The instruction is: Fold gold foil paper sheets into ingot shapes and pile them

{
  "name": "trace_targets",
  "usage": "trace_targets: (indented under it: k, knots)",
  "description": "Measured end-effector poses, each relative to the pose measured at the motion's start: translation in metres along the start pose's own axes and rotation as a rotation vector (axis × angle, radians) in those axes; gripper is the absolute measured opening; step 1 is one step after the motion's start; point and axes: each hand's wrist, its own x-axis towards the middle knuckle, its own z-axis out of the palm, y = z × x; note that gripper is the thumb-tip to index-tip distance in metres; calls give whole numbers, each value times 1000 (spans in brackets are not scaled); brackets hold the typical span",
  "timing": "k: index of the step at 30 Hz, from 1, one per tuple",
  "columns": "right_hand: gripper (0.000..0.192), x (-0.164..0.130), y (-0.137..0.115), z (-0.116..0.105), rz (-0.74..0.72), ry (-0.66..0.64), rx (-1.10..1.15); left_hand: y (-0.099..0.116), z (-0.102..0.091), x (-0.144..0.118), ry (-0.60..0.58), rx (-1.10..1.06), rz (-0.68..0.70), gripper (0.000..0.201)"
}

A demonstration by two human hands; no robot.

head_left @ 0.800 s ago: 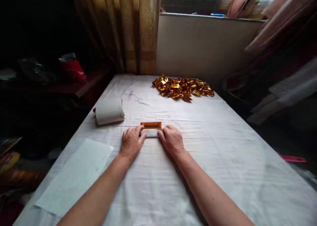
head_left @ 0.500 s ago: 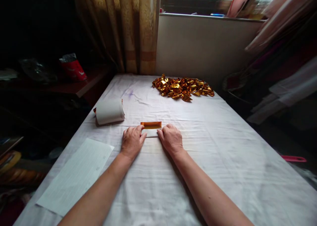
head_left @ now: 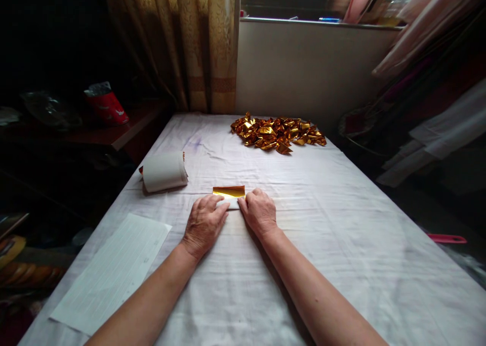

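A small sheet of gold foil paper (head_left: pixel 229 190) lies on the white cloth in front of me, with its white near part folded over. My left hand (head_left: pixel 205 219) is closed on the paper's left side, the fingertips and thumb on the white strip. On the other side, my right hand (head_left: pixel 260 210) pinches the right end, thumb on the white part and fingers curled. Both hands rest low against the table. Fingers cover the two ends of the fold.
Folded gold foil pieces (head_left: pixel 279 132) are heaped at the table's far edge. A curled stack of white-backed foil sheets (head_left: pixel 165 171) sits at the left. A printed white sheet (head_left: pixel 112 275) lies beside my left forearm. A red container (head_left: pixel 107 105) stands on a dark side table.
My left hand has slid slightly right along the fold, its fingertips now further over the white strip. The foil's gold face catches more light. The view has shifted a little.
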Motion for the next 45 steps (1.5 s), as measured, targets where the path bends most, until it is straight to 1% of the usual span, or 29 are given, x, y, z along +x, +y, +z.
trace_targets:
  k: [2, 4, 8, 12, 18, 21, 25, 30, 34, 37, 45]
  knots:
    - [31, 0, 1, 1, -1, 9, 2, 4, -1, -4, -43, -28, 120, 28]
    - [31, 0, 1, 3, -3, 20, 3, 7, 1, -7, -88, -43, 147, 32]
    - [31, 0, 2, 4, -6, 30, 8, 7, 5, -10, -127, -56, 107, 37]
    - [29, 0, 2, 4, 4, 55, 30, 7, 7, -10, -132, -62, 96, 37]
    - [19, -3, 7, 8, -9, 153, 142, 6, 7, -10, -130, -74, 84, 35]
    - [20, -6, 7, 10, -42, 183, 185, 7, 6, -9, -119, -74, 81, 35]
    - [28, -9, 4, 9, -33, 164, 165, 9, 3, -7, -121, -80, 78, 35]
    - [25, -10, 5, 6, -21, 113, 180, 9, 2, -6, -126, -97, 65, 34]
    - [16, -11, 10, 7, -22, 86, 227, 6, 3, -7, -173, -140, 62, 34]
    - [15, -12, 11, 9, -20, 87, 241, 0, 1, -10, -202, -140, 61, 34]
    - [13, -12, 11, 10, -12, 97, 243, -23, -9, -27, -174, -89, 43, 36]
